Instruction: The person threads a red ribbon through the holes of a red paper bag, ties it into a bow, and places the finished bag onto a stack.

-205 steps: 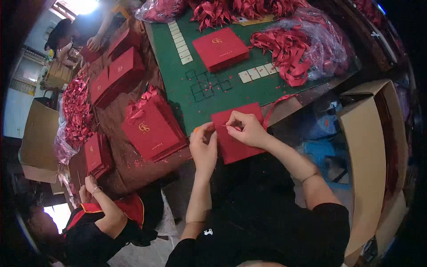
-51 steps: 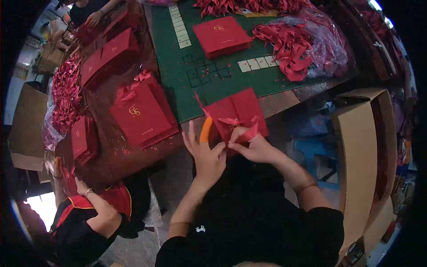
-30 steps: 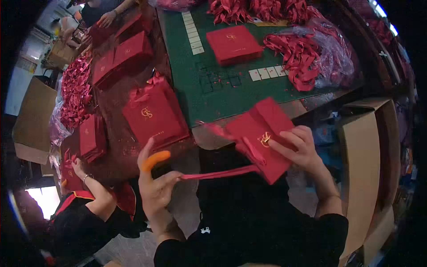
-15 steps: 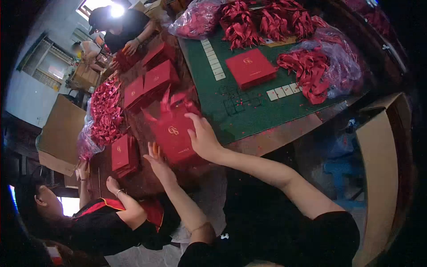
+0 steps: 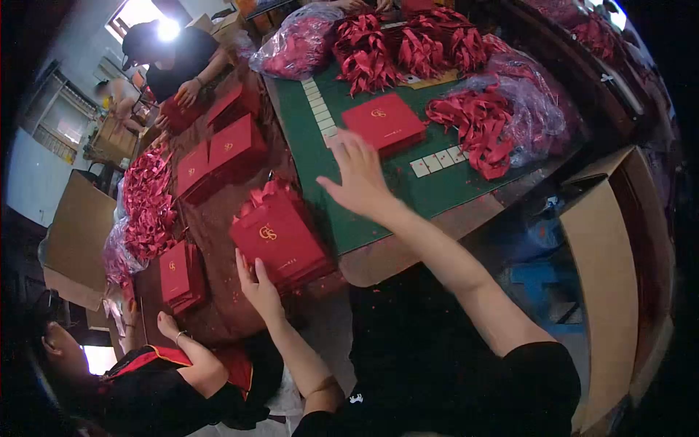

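A stack of red paper gift bags [image 5: 280,244] with gold lettering and red ribbons lies on the brown-covered table in front of me. At its lower left edge is my left hand [image 5: 260,293], fingers stretched out alongside the bags. My right hand [image 5: 362,180] reaches over the green mat [image 5: 349,231] with fingers spread and nothing held. Just beyond its fingertips sits another stack of flat red bags [image 5: 384,120]. White cards [image 5: 440,160] lie in a row to the right of that stack.
Bundles of red ribbon [image 5: 473,127] and plastic bags fill the mat's far side. More red bags [image 5: 231,146] stand on the left table. A person's hand [image 5: 191,91] works at the far end, and another person's arm [image 5: 193,349] rests nearby left. A cardboard box [image 5: 597,269] stands right.
My right hand has left the red gift bags and moved up and right over the mat. The bags now lie settled, with my left hand still beside them. The whole view has shifted slightly.
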A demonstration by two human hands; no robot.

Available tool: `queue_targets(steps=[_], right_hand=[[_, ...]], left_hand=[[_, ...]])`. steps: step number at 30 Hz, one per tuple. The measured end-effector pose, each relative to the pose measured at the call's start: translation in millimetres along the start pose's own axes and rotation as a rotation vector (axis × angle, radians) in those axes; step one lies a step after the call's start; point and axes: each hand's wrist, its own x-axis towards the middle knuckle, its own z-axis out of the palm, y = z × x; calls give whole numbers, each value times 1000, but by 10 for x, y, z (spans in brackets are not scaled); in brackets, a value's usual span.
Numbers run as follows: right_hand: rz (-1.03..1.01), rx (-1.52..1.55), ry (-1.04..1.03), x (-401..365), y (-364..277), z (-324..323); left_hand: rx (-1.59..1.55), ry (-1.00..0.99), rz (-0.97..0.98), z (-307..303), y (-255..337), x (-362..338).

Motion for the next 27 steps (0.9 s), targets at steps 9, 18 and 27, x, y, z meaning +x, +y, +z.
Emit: queue_targets(steps=[9, 18, 27], right_hand=[[-238, -595, -55, -267, 1108, -457], [-516, -232, -365, -1469, 490, -1048], [-194, -552, -17, -252, 1885, -1291]], left_hand=[[644, 225, 284, 71, 195, -171], [633, 76, 688, 569, 707, -755], [782, -604, 951, 1638, 497, -620]])
